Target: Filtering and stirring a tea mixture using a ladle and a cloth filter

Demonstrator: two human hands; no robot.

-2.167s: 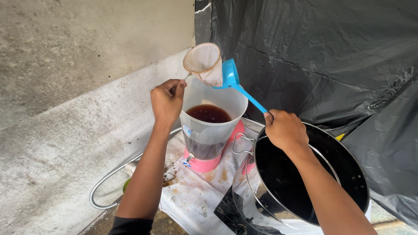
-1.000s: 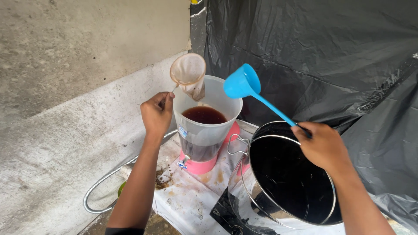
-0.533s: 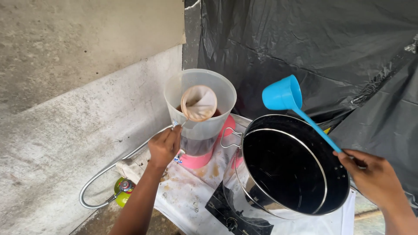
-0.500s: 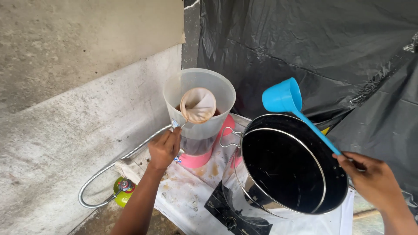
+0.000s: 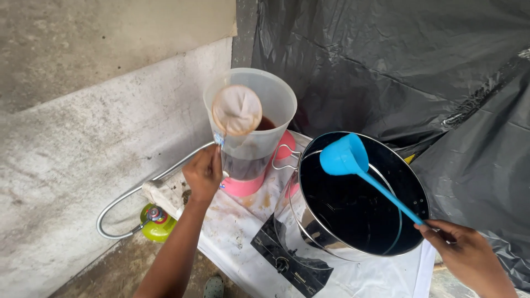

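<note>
Blue ladle [image 5: 344, 157] hung over steel pot [image 5: 359, 204], right hand [image 5: 466, 255] clenched on handle | left hand [image 5: 203, 175] gripped cloth strainer [image 5: 237, 110] over jug [image 5: 251, 127] | jug partly filled (more dark drink left in pot)

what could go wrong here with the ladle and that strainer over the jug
The cloth strainer is held at the rim of the tall plastic jug, partly past its edge, so drips may miss. The jug stands narrow on a pink base while the left hand grips there; a nudge might tip it. The blue ladle, held at the handle's far end by the right hand, could slosh over the steel pot.
</note>
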